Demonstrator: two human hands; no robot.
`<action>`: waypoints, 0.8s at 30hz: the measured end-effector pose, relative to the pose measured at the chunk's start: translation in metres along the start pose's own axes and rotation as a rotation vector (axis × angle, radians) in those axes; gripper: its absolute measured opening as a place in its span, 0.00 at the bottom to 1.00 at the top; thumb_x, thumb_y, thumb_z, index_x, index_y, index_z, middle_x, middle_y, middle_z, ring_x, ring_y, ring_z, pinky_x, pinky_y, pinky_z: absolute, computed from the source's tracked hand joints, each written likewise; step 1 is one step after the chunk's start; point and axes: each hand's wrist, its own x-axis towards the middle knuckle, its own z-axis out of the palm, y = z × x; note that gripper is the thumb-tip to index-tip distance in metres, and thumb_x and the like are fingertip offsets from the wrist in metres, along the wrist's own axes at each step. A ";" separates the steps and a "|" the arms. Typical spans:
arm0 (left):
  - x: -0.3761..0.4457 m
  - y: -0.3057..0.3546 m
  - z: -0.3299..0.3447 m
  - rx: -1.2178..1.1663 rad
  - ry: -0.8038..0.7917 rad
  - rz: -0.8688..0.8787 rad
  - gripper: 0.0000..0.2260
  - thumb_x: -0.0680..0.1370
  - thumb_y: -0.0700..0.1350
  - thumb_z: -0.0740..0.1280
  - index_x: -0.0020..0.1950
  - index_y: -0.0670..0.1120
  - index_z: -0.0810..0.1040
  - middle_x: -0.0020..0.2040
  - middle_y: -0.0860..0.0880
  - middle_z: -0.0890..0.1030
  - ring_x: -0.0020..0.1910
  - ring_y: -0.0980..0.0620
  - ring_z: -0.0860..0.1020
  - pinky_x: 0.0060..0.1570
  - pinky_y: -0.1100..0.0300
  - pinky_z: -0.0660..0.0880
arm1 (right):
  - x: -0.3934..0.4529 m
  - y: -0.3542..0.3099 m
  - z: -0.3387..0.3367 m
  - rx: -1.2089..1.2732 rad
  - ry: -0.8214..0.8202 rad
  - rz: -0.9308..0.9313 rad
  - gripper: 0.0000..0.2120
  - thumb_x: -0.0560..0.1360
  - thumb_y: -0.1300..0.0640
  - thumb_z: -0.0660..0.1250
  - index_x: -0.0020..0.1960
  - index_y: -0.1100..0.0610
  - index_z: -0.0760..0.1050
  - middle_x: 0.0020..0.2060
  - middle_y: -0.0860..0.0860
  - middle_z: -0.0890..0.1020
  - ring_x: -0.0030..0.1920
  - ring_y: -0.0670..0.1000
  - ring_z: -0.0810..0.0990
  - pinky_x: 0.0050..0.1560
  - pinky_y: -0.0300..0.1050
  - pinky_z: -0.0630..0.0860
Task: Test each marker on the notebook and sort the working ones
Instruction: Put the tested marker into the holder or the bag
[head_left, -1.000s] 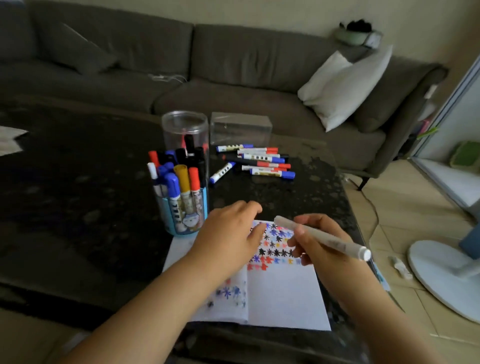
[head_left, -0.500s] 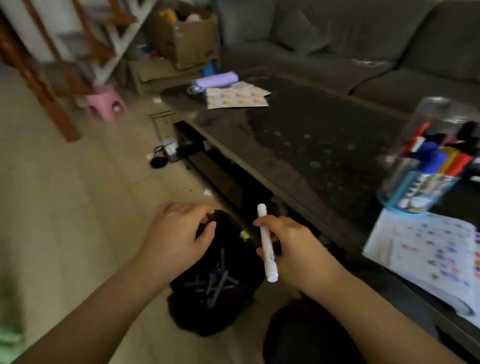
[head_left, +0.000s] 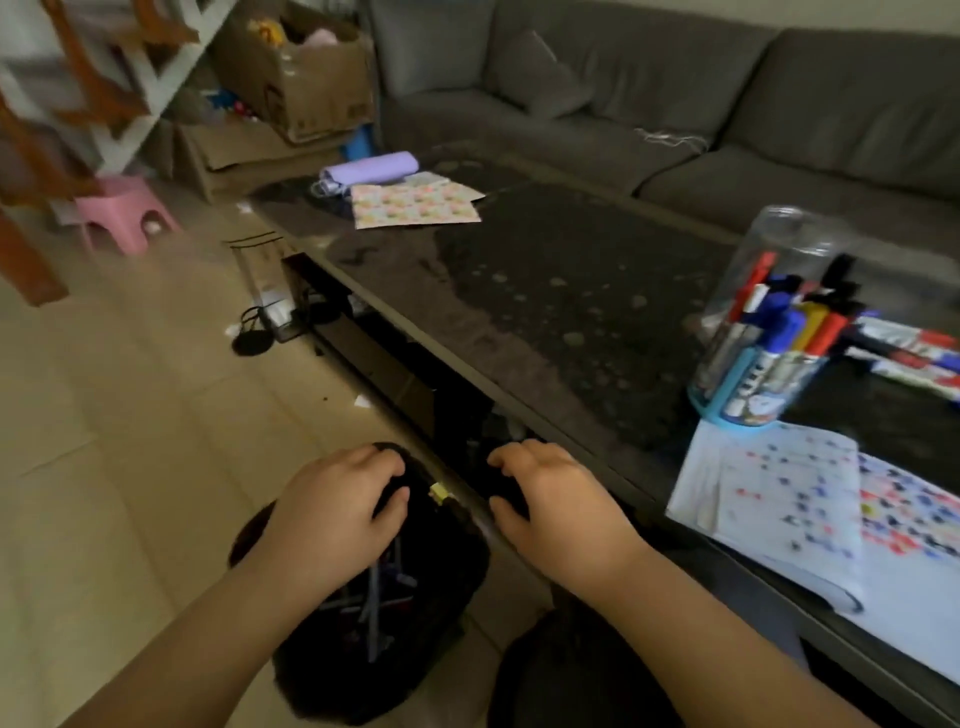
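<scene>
A grey sofa (head_left: 675, 93) fills the far side of the room, and in front of it stands a long dark table (head_left: 519, 291) with a speckled top. On the pale tiled floor to the left there are a cardboard box (head_left: 301, 73) and a pink stool (head_left: 122, 213).

On the near right part of the table lies the open notebook (head_left: 810, 525), its white pages covered with small marks in red, blue and black. Just behind it, touching its far edge, stands a clear round tub with a blue base (head_left: 758, 332); it is full of upright markers with red, blue, yellow and black caps. To the right of the tub, a small row of markers (head_left: 909, 353) lies flat on the table. At the far left end of the table are a patterned sheet (head_left: 415, 205) and a lilac roll (head_left: 371, 169).

On the floor beside the table, near the person, sits a black bag (head_left: 374, 623), open at the top, with several thin pens or markers inside; they are blurred.

Both hands are low, over the bag. The left hand (head_left: 332, 514) has its fingers curled onto the bag's rim and seems to grip it. The right hand (head_left: 550, 499) is at the opposite rim with bent fingers; I cannot tell if it grasps the rim.
</scene>
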 end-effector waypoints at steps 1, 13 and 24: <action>0.012 0.015 0.001 -0.017 -0.006 0.045 0.08 0.74 0.47 0.68 0.51 0.47 0.80 0.43 0.52 0.81 0.41 0.52 0.79 0.36 0.60 0.74 | -0.007 0.010 -0.014 -0.001 0.037 0.034 0.20 0.78 0.50 0.61 0.69 0.50 0.65 0.62 0.48 0.73 0.64 0.49 0.70 0.62 0.44 0.70; 0.136 0.249 0.031 -0.192 0.023 0.632 0.07 0.69 0.48 0.70 0.45 0.48 0.80 0.36 0.52 0.80 0.32 0.51 0.79 0.26 0.58 0.74 | -0.127 0.184 -0.117 -0.058 0.333 0.648 0.18 0.77 0.49 0.63 0.66 0.48 0.68 0.59 0.45 0.75 0.61 0.46 0.72 0.57 0.36 0.69; 0.211 0.390 0.120 -0.357 -0.101 0.682 0.11 0.78 0.49 0.61 0.59 0.49 0.75 0.52 0.53 0.77 0.51 0.54 0.75 0.47 0.61 0.71 | -0.168 0.341 -0.146 -0.071 0.290 0.910 0.22 0.77 0.52 0.64 0.70 0.52 0.66 0.62 0.49 0.73 0.62 0.49 0.72 0.59 0.39 0.70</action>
